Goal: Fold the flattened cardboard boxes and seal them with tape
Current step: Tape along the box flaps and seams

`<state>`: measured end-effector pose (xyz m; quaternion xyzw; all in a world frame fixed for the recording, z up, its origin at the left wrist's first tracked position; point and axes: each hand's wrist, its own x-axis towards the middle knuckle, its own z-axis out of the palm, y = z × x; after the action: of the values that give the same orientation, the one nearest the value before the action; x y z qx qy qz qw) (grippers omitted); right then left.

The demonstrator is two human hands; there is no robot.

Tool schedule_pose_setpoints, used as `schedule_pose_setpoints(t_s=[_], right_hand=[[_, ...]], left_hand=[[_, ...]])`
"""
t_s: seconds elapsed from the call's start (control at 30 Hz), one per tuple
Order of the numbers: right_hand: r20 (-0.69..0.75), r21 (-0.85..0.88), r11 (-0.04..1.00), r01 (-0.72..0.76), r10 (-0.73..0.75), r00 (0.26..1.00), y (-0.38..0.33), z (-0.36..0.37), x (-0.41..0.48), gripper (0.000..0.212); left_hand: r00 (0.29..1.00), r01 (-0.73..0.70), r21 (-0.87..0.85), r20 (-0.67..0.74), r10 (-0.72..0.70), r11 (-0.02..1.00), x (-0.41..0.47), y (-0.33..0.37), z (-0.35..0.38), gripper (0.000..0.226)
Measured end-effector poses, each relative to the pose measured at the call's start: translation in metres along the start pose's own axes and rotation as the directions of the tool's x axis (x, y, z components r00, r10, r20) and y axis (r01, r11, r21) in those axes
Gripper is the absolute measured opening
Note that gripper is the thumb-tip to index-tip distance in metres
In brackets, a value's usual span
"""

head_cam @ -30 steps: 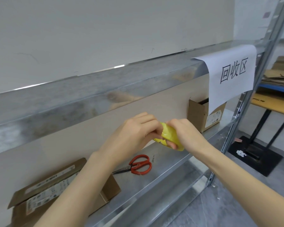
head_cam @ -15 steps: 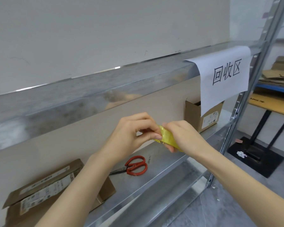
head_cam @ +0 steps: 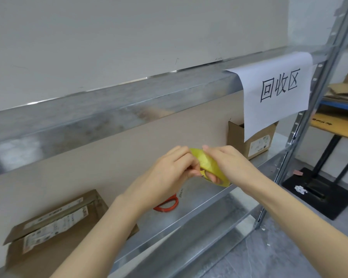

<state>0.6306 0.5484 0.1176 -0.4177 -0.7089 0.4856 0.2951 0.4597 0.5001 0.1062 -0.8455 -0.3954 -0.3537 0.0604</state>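
The yellow tape roll is held in the air just above the metal shelf by both hands. The right hand has its grip curled over the roll's top, and the left hand has its grip pinching the roll's left edge. Red scissors lie on the shelf partly hidden beneath the left hand, with a labelled cardboard box far left and a second box at the right, partly behind a hanging paper sign.

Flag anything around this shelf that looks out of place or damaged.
Nothing looks broken. The left cardboard box sits with its top flap lifted ajar, and a crumpled white scrap lies on the black stand base on the floor.
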Motion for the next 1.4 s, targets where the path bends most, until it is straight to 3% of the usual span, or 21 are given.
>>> schedule_pose_setpoints(t_s=[0.1,0.17,0.27,0.37,0.43,0.5,0.73,0.87,1.0,1.13,1.27,1.33,1.4], right_hand=[[0.062,0.07,0.998,-0.002,-0.002,0.998,-0.004,-0.007,0.001,0.059],[0.099,0.167,0.986,0.025,-0.042,0.994,-0.002,-0.01,0.0,0.055],[0.158,0.261,0.959,0.108,-0.153,0.975,0.002,-0.014,0.0,0.047],[0.215,0.303,0.936,0.178,-0.249,0.944,0.002,-0.018,0.003,0.039],[0.252,0.333,0.919,0.213,-0.304,0.919,0.001,-0.021,0.003,0.03],[0.296,0.351,0.904,0.246,-0.356,0.886,0.001,-0.025,0.003,0.03],[0.393,0.389,0.871,0.3,-0.451,0.801,-0.003,-0.033,0.002,0.03],[0.43,0.397,0.879,0.266,-0.434,0.791,-0.006,-0.038,0.002,0.046],[0.311,0.365,0.897,0.25,-0.371,0.875,-0.013,-0.035,0.0,0.019],[0.074,0.21,0.95,0.231,-0.251,0.965,-0.022,-0.025,0.003,0.035],[-0.021,0.24,0.944,0.228,-0.23,0.973,-0.026,-0.02,0.009,0.033],[-0.165,0.239,0.94,0.244,-0.208,0.964,-0.024,-0.019,0.018,0.03],[-0.379,0.141,0.953,0.269,-0.199,0.904,-0.017,-0.017,0.022,0.027]], left_hand=[[0.987,0.098,-0.112,-0.116,-0.111,0.989,0.003,0.005,-0.003,0.015],[0.974,0.166,-0.157,-0.129,-0.186,0.974,0.005,0.003,-0.005,0.025],[0.928,0.363,-0.344,0.047,-0.371,0.866,0.002,-0.004,-0.009,0.054],[0.872,0.489,-0.584,0.319,-0.37,0.648,0.003,-0.004,-0.016,0.047],[0.859,0.508,-0.692,0.37,-0.352,0.513,0.007,0.0,-0.022,0.034],[0.852,0.517,-0.728,0.386,-0.354,0.451,0.012,0.005,-0.026,0.026],[0.883,0.465,-0.751,0.354,-0.309,0.469,0.026,0.015,-0.037,0.01],[0.886,0.45,-0.795,0.34,-0.316,0.406,0.026,0.015,-0.036,0.011],[0.868,0.487,-0.802,0.403,-0.29,0.346,0.024,0.015,-0.033,0.009],[0.806,0.592,-0.752,0.559,-0.197,0.291,0.022,0.018,-0.026,0.023],[0.826,0.559,-0.805,0.519,-0.222,0.198,0.016,0.026,-0.014,0.033],[0.834,0.522,-0.831,0.449,-0.322,0.194,0.016,0.031,-0.009,0.038],[0.821,0.475,-0.86,0.357,-0.446,0.187,0.02,0.038,-0.005,0.05]])
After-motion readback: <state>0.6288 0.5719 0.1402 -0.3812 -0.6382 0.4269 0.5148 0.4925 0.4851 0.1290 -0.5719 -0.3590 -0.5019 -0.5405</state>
